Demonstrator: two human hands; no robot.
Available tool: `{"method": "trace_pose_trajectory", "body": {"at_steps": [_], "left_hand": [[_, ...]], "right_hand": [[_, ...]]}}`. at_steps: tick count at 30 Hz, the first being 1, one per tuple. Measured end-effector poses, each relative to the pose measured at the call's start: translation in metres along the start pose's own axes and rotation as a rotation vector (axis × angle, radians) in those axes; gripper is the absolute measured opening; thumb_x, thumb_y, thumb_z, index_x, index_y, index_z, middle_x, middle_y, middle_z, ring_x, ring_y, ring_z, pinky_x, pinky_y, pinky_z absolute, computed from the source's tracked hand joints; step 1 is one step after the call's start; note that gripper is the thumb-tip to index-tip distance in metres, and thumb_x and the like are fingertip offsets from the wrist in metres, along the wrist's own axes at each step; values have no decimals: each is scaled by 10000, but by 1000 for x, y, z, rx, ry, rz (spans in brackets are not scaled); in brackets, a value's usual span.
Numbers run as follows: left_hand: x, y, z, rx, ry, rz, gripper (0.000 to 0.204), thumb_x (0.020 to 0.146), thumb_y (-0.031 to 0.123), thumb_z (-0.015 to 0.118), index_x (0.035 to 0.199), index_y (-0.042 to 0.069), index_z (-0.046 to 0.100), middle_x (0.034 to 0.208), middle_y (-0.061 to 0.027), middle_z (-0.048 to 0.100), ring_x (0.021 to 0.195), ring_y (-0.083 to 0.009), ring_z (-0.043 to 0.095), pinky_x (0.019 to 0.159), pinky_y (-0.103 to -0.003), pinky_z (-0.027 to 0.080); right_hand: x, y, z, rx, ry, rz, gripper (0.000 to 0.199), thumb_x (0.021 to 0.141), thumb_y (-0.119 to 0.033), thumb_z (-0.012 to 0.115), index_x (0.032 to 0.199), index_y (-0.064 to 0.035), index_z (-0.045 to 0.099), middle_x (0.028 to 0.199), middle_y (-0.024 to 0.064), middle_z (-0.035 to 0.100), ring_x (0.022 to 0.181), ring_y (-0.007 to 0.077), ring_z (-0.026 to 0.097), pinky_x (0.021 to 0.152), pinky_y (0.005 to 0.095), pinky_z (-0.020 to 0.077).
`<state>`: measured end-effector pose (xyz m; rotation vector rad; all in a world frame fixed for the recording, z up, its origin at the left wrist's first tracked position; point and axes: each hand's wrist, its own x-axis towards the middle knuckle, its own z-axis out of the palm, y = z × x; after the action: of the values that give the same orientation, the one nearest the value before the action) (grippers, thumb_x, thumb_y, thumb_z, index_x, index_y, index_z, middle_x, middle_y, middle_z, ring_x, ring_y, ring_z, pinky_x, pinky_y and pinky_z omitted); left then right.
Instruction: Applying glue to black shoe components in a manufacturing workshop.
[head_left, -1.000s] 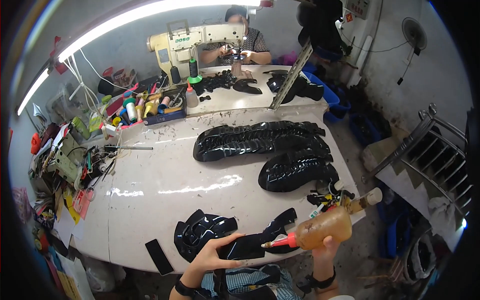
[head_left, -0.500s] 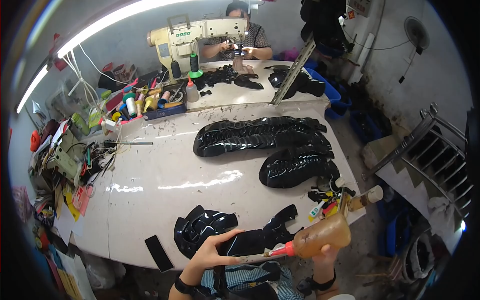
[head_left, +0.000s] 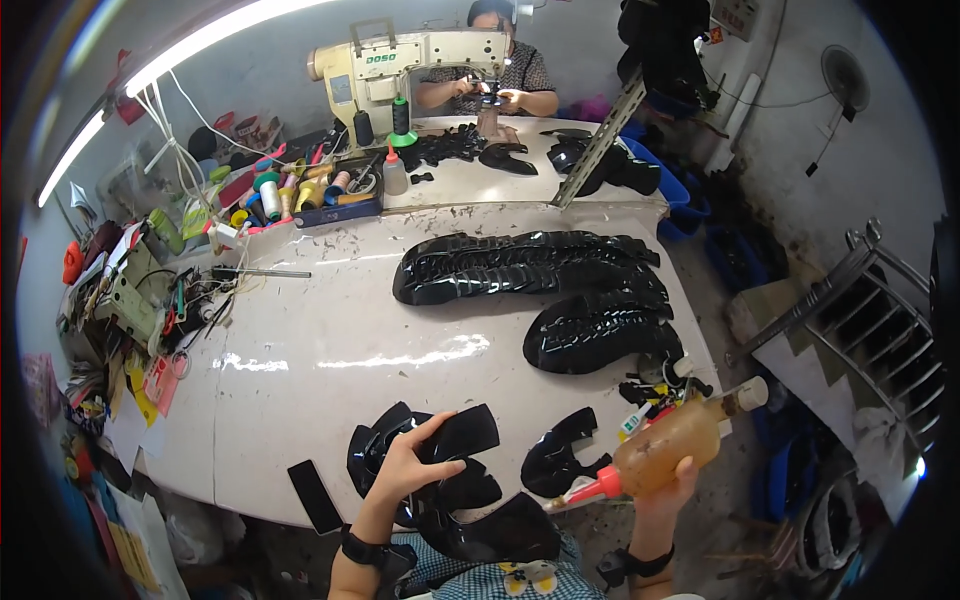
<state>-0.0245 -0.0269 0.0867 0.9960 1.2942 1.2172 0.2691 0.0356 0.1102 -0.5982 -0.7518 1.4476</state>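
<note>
In my right hand is a squeeze bottle of amber liquid, tilted so that its red nozzle points down to the left. The nozzle tip is close to a curved glossy black shoe-upper piece on the table. My left hand pinches another glossy black piece between thumb and fingers, above a loose heap of similar pieces. One more black piece lies at the table's near edge, by my lap.
Long overlapping rows of black pieces and a shorter row lie farther back. A phone rests at the near left. Small tools and tubes crowd the right edge. Across stands a sewing machine, with a person working behind it.
My left hand has moved up and left with a black piece, away from the curved piece. The bottle has shifted right and slightly up. A black piece now shows near my lap.
</note>
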Motion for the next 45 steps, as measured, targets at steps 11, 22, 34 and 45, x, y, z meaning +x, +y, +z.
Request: {"method": "trace_pose_trajectory", "body": {"at_steps": [11,22,34,45], "left_hand": [[-1,4,-1,-1,0,35,620,620,101,720,1178,-5,471,1022,-83,567,899,-107,530,828,-232,409],[0,3,-2,-29,1,21,620,623,80,712,1183,-14,463,1023,-82,565,896,-112,536,821,-228,412],[4,-1,-2,-39,11,19,612,621,42,699,1183,-10,463,987,-79,572,829,-100,555,756,-215,443],[7,-6,3,-62,10,-9,622,609,32,699,1182,-14,462,986,-83,569,818,-108,560,749,-218,450]], "right_hand": [[-3,6,9,-134,-168,29,697,653,-269,702,1202,-26,348,1091,127,476,984,268,513,833,419,450],[-1,11,4,-308,-194,-84,757,612,-270,742,1199,-14,340,1065,131,483,944,259,530,800,389,472],[-13,-3,-3,-334,-134,-96,692,634,-283,721,1164,4,379,1014,141,504,869,254,554,737,366,487],[-23,-16,-5,-383,-112,-107,726,636,-281,727,1195,-17,346,1027,132,492,888,247,545,745,359,483]]}}
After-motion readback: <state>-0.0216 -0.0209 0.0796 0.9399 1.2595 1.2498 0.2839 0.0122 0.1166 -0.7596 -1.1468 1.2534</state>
